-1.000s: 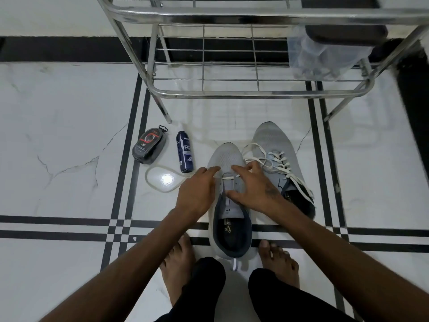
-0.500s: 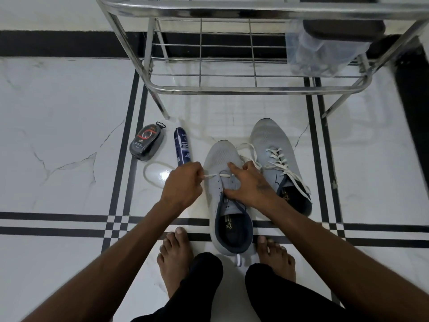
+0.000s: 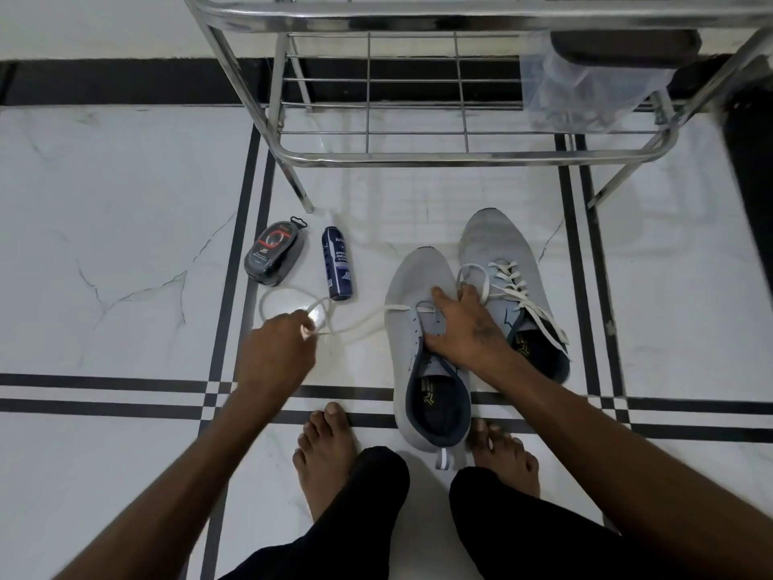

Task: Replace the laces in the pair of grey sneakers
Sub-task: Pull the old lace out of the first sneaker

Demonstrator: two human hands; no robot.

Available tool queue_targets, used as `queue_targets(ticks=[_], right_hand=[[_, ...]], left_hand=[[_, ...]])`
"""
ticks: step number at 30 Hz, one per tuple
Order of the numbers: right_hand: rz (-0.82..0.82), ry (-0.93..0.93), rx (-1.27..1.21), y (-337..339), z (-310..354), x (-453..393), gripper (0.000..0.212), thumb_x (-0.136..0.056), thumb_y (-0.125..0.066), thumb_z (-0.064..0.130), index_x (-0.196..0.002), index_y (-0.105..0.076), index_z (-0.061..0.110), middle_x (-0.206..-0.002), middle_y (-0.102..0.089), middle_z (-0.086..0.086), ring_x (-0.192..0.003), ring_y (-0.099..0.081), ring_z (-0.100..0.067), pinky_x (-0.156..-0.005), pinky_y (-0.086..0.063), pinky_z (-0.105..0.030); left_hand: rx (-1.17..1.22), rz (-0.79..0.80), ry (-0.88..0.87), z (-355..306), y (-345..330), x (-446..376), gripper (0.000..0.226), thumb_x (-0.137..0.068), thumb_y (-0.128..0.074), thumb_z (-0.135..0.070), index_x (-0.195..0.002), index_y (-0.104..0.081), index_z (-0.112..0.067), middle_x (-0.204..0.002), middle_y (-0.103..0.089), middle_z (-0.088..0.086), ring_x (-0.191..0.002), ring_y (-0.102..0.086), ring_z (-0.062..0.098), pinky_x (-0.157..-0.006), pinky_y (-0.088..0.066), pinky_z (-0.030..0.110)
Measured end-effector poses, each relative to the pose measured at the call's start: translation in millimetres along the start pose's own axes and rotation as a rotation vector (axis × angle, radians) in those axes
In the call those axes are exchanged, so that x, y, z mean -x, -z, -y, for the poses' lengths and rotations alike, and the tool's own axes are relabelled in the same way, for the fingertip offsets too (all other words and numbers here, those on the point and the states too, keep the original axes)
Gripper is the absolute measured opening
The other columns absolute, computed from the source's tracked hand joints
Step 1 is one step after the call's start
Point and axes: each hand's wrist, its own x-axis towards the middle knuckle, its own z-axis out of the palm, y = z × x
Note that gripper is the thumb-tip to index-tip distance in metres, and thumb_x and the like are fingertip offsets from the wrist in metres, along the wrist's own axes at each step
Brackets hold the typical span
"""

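Nearest us, between our bare feet, stands the near sneaker (image 3: pixel 422 337) on the floor (image 3: pixel 104 244), its collar gaping and nearly all its eyelets bare. Only one crossing of the white lace (image 3: pixel 364 322) runs through the lowest pair, so we judge this shoe barely begun, with every higher row and the knot still to do.

Our right hand (image 3: pixel 464 328) lies flat over the tongue, fingers spread and pressing the shoe down, thumb toward the toe. Our left hand (image 3: pixel 278 353) is drawn out to the side, fingers curled, pinching the lace, which stretches from the eyelet to that pinch and loops loosely on the floor beyond.

Farther off, touching the first, the far sneaker (image 3: pixel 502 261) carries a lace through its rows, ends loose and untied. Whether that lace is new or old we cannot tell.
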Motion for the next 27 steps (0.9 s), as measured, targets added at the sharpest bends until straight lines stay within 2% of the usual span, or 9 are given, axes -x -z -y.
queue_targets(ticks=[3,6,8,10,12,16,20,23,27], right_hand=[[-0.012,-0.005,0.008,-2,2,1,0.084,-0.087,-0.061,0.057,-0.155,-0.025,0.022,-0.155,-0.015,-0.019,-0.14,-0.033,-0.04,-0.115,-0.034,-0.04],[-0.011,-0.013,0.015,-3,3,1,0.083,-0.087,-0.063,0.054,-0.154,-0.027,0.021,-0.153,-0.017,-0.019,-0.14,-0.031,-0.04,-0.116,-0.034,-0.041],[-0.026,-0.009,0.036,-4,4,0,0.08,-0.087,-0.063,0.052,-0.152,-0.03,0.02,-0.149,-0.022,-0.02,-0.136,-0.035,-0.041,-0.114,-0.037,-0.04],[-0.031,0.0,0.056,-4,5,0,0.077,-0.088,-0.061,0.052,-0.151,-0.031,0.019,-0.146,-0.025,-0.021,-0.132,-0.039,-0.041,-0.111,-0.039,-0.04],[-0.027,0.008,0.067,-4,5,0,0.077,-0.089,-0.06,0.053,-0.152,-0.031,0.02,-0.146,-0.026,-0.021,-0.132,-0.039,-0.041,-0.111,-0.04,-0.042],[-0.024,0.013,0.048,-5,3,2,0.077,-0.09,-0.059,0.054,-0.152,-0.032,0.019,-0.144,-0.028,-0.019,-0.128,-0.042,-0.04,-0.109,-0.042,-0.044],[-0.011,-0.003,0.043,-3,5,3,0.079,-0.09,-0.06,0.054,-0.154,-0.029,0.019,-0.146,-0.025,-0.018,-0.13,-0.041,-0.04,-0.11,-0.041,-0.044],[-0.007,-0.008,0.051,-3,8,3,0.079,-0.089,-0.06,0.055,-0.154,-0.028,0.021,-0.146,-0.024,-0.019,-0.129,-0.042,-0.041,-0.109,-0.042,-0.044],[-0.002,-0.018,0.063,-4,9,3,0.079,-0.09,-0.06,0.055,-0.154,-0.027,0.022,-0.148,-0.023,-0.019,-0.131,-0.041,-0.043,-0.109,-0.042,-0.046]], left_hand=[[0.03,-0.035,-0.174,-39,-14,-8,0.036,-0.092,-0.062,-0.038,-0.125,-0.059,-0.025,-0.116,-0.067,0.0,-0.096,-0.068,0.025,-0.078,-0.052,0.037],[0.036,0.055,-0.291,-77,-31,-21,0.038,-0.094,-0.06,-0.035,-0.131,-0.056,-0.025,-0.119,-0.058,0.0,-0.096,-0.066,0.025,-0.075,-0.052,0.038],[0.022,0.097,-0.301,-90,-39,-30,0.03,-0.095,-0.059,-0.029,-0.124,-0.057,-0.022,-0.114,-0.055,0.001,-0.09,-0.065,0.027,-0.07,-0.054,0.039],[0.029,0.081,-0.311,-94,-41,-39,0.014,-0.097,-0.058,-0.026,-0.107,-0.059,-0.017,-0.105,-0.056,0.002,-0.085,-0.064,0.028,-0.066,-0.052,0.04],[0.084,0.068,-0.328,-88,-35,-43,0.008,-0.095,-0.059,-0.023,-0.094,-0.059,-0.015,-0.096,-0.057,0.001,-0.082,-0.062,0.026,-0.065,-0.049,0.037],[0.189,-0.03,-0.22,-46,-20,-26,0.011,-0.088,-0.067,-0.018,-0.081,-0.059,-0.02,-0.087,-0.06,-0.006,-0.072,-0.054,0.016,-0.062,-0.038,0.029],[0.225,0.003,0.004,21,-5,-1,0.02,-0.089,-0.069,-0.019,-0.077,-0.056,-0.028,-0.088,-0.064,-0.006,-0.07,-0.054,0.007,-0.058,-0.039,0.024],[0.205,-0.031,0.077,35,-4,7,0.01,-0.09,-0.069,-0.027,-0.089,-0.059,-0.026,-0.093,-0.062,-0.005,-0.076,-0.06,0.013,-0.056,-0.04,0.023],[0.231,-0.099,-0.119,-19,-18,1,0.043,-0.088,-0.069,-0.041,-0.124,-0.051,-0.025,-0.111,-0.059,-0.005,-0.085,-0.063,0.019,-0.07,-0.052,0.033]])
